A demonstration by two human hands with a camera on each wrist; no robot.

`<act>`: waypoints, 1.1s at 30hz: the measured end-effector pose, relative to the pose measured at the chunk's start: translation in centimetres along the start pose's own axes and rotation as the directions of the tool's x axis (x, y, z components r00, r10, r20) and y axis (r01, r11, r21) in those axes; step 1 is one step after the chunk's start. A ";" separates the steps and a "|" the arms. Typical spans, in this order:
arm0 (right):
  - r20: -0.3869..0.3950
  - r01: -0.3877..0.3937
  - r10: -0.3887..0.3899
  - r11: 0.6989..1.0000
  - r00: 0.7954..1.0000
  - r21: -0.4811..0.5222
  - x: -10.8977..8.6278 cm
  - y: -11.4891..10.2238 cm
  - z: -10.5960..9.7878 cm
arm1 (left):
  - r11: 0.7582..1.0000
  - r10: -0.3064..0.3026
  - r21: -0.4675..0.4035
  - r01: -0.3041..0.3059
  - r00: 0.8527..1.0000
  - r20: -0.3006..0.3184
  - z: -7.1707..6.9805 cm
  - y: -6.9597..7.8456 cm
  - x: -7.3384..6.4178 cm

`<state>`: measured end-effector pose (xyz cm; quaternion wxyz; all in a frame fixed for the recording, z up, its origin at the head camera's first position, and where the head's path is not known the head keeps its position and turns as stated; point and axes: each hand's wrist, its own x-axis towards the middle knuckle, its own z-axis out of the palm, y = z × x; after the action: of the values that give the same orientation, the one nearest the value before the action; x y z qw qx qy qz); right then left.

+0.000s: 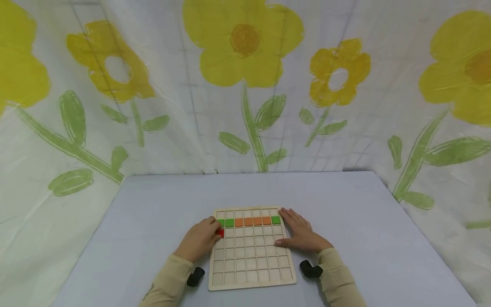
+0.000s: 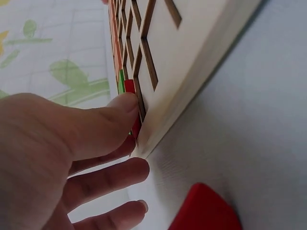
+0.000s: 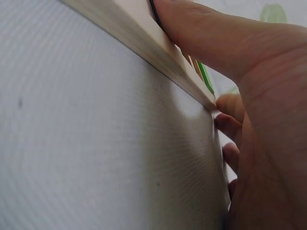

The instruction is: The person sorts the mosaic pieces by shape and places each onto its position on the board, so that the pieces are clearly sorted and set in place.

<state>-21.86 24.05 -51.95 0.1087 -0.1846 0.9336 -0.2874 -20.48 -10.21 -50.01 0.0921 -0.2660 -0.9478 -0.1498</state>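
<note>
A wooden grid board (image 1: 250, 251) lies on the table, its upper row of cells holding green tiles (image 1: 229, 223) and orange tiles (image 1: 248, 221). At the board's left edge, my left hand (image 1: 199, 239) pinches a red tile (image 1: 220, 233) between thumb and forefinger, just below the left green tile. The left wrist view shows the thumb on this red tile (image 2: 129, 86), close over the cell. My right hand (image 1: 301, 232) rests along the right edge, thumb on the board's face and fingers spread by the upper right corner, holding no tile.
A pale table (image 1: 153, 213) surrounds the board. Behind it hangs a white curtain (image 1: 165, 128) with yellow flowers. Dark wrist devices (image 1: 196, 277) sit beside the forearms. A blunt red object (image 2: 206, 211) shows at the bottom of the left wrist view.
</note>
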 end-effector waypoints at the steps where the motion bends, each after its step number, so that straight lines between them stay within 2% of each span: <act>1: -0.003 0.005 -0.005 1.000 1.000 0.006 0.0 -0.1 0.0 | 1.000 0.001 -0.002 -0.001 1.000 -0.002 0.0 0.0 0.1; 13: -0.011 0.013 -0.013 1.000 1.000 0.005 0.0 -0.1 -0.1 | 0.999 0.032 0.004 -0.032 0.999 -0.023 0.2 -0.1 0.8; 23: -0.012 0.014 -0.015 1.000 1.000 -0.004 0.0 -0.2 -0.3 | 0.999 0.040 -0.030 -0.039 0.999 0.037 -0.2 -0.5 0.9; 33: -0.007 -0.010 0.010 1.000 1.000 -0.011 0.0 0.1 0.0 | 1.000 0.015 -0.001 -0.015 1.000 -0.013 -0.2 -0.8 1.0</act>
<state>-21.87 24.07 -52.02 0.1057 -0.1795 0.9364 -0.2825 -21.71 -10.40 -49.76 0.0993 -0.2724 -0.9450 -0.1514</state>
